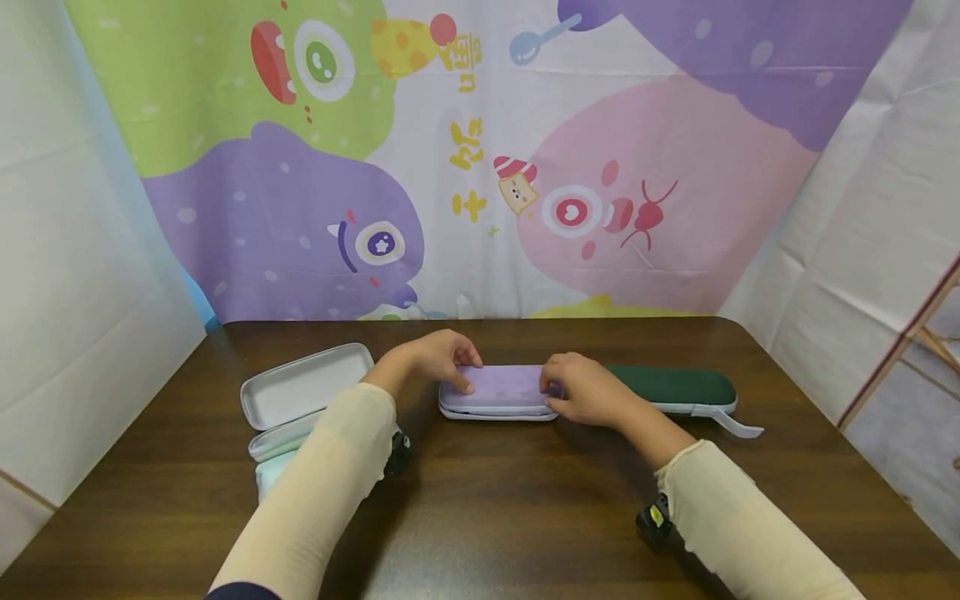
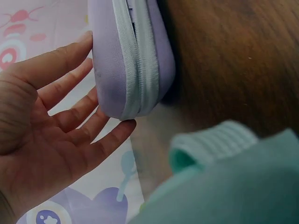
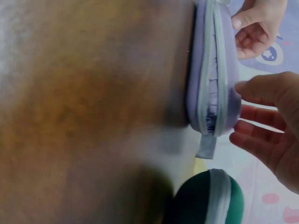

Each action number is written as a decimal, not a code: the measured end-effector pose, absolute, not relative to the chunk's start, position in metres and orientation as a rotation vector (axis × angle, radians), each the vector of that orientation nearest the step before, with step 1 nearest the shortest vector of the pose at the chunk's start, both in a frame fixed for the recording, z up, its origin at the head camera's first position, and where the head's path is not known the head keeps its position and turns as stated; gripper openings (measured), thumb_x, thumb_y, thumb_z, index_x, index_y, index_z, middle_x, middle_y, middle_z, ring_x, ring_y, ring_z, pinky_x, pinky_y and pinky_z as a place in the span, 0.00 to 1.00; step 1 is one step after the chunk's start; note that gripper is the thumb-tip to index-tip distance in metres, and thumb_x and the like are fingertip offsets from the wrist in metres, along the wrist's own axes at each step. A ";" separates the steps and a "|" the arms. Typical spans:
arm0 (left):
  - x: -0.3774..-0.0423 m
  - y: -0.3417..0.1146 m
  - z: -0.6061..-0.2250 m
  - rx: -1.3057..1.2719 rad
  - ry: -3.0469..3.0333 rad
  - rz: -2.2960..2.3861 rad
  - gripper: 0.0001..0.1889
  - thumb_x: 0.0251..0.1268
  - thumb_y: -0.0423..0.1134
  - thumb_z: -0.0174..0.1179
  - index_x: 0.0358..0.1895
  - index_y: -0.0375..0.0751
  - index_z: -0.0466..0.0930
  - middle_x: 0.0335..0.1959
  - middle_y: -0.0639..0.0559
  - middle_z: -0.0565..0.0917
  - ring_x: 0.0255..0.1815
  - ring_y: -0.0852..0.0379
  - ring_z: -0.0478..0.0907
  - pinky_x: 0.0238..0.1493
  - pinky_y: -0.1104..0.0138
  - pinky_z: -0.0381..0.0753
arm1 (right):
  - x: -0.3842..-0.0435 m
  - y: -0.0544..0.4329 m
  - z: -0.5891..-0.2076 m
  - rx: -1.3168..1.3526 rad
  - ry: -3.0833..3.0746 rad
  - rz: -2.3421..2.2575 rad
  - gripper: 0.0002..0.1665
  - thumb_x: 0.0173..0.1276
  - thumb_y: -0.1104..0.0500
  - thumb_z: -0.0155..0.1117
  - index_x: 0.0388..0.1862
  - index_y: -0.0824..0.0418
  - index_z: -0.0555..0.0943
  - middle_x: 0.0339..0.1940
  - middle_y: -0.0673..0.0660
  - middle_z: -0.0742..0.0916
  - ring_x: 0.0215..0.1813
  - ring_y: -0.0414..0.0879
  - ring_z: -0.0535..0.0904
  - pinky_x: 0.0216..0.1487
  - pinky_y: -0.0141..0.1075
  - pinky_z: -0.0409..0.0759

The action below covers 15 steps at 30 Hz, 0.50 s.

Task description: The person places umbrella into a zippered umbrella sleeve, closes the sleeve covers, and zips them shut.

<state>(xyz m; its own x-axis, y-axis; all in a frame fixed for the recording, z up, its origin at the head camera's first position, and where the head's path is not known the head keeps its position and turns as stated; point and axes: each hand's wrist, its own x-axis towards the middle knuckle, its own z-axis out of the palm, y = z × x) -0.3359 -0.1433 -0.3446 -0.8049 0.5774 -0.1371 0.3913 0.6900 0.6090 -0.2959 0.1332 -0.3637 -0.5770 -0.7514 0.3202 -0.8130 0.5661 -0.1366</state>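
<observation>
A purple zippered case lies on the table in front of me, its lid lowered. The zipper is undone along the front, and pale purple contents show through the gap in the right wrist view. My left hand is at the left end of the case, thumb on the lid and spread fingers touching the end. At the opposite end my right hand touches the lid with its thumb, the other fingers lying against the corner. In neither wrist view do the fingers curl tightly.
To the right is a closed dark green case with a light strap. On the left stands an opened case with a grey-lined lid, a mint-coloured item in front of it. The wooden table meets a cartoon-print curtain behind.
</observation>
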 end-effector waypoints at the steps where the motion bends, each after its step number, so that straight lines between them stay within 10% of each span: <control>1: -0.336 -0.143 -0.345 0.758 2.586 0.830 0.19 0.50 0.33 0.74 0.45 0.33 0.82 0.41 0.47 0.83 0.47 0.52 0.76 0.57 0.61 0.74 | -0.296 0.133 -0.365 1.300 -2.568 0.401 0.08 0.54 0.64 0.72 0.32 0.60 0.82 0.32 0.51 0.81 0.38 0.48 0.75 0.42 0.43 0.77; 15: -0.341 -0.140 -0.351 0.649 2.493 0.773 0.32 0.49 0.34 0.72 0.62 0.33 0.75 0.59 0.41 0.78 0.63 0.46 0.70 0.65 0.59 0.68 | -0.293 0.132 -0.374 1.265 -2.507 0.426 0.10 0.53 0.67 0.74 0.29 0.59 0.80 0.31 0.50 0.79 0.35 0.47 0.73 0.38 0.41 0.75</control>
